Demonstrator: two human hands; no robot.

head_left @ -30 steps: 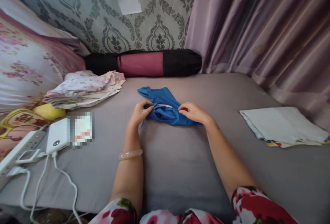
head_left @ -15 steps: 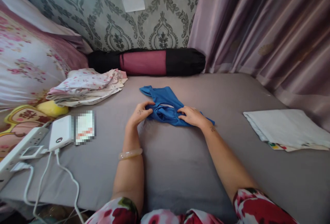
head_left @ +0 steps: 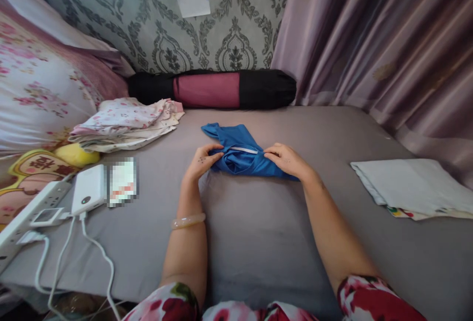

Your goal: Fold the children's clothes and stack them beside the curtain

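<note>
A blue garment [head_left: 240, 136], which looks like a small shirt, lies crumpled on the grey bed sheet [head_left: 254, 232]. Its neck opening faces me, with a pale strip along the inner edge. At the left end of the opening, my left hand [head_left: 202, 160] pinches the fabric between thumb and fingers; a pale bangle [head_left: 188, 221] circles that forearm. My right hand [head_left: 286, 159] pinches the right end of the opening. Between the two hands the neckline is stretched sideways. A sleeve sticks out at the far left of the garment.
Folded patterned cloths [head_left: 127, 121] lie at the left, near a white power bank [head_left: 87, 190], cables and a power strip [head_left: 35, 217]. Folded pale cloth [head_left: 410, 183] is at the right. A black-and-pink roll bag [head_left: 207, 89] rests against the wall.
My right hand has shifted slightly right and up and now pinches the neckline's edge. The neck opening is pulled wider and straighter, showing more of the pale strip. My left hand stays in place.
</note>
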